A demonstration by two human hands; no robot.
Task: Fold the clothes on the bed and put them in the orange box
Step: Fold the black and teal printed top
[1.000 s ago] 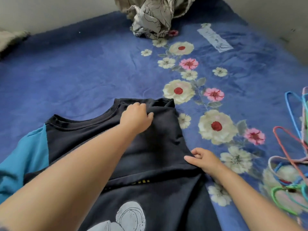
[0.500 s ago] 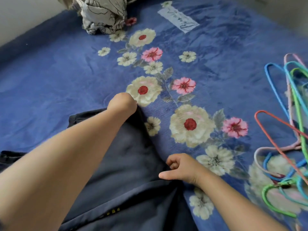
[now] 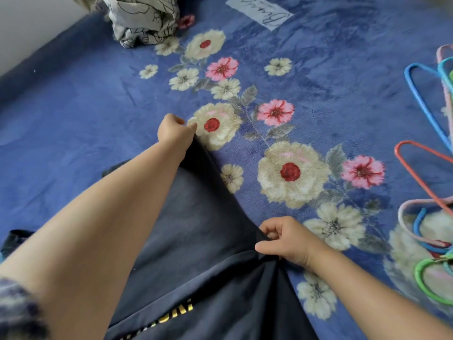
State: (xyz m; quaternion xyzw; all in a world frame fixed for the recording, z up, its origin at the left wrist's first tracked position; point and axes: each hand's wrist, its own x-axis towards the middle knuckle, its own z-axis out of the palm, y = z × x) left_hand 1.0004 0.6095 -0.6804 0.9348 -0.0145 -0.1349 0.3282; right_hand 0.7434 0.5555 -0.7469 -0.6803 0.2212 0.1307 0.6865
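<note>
1. Blue floral blanket (image 3: 73,123) spread over the bed; pale wall at far left corner.
2. Dark shirt (image 3: 196,241) lying at near edge, left hand (image 3: 175,133) clenched on its far corner, right hand (image 3: 284,239) pinching its right edge.
3. Crumpled patterned cloth (image 3: 144,18) at far edge; coloured hangers (image 3: 426,217) along right edge.

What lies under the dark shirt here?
The dark shirt rests on the blue floral blanket, which shows all around it. Anything else beneath the cloth is covered.
</note>
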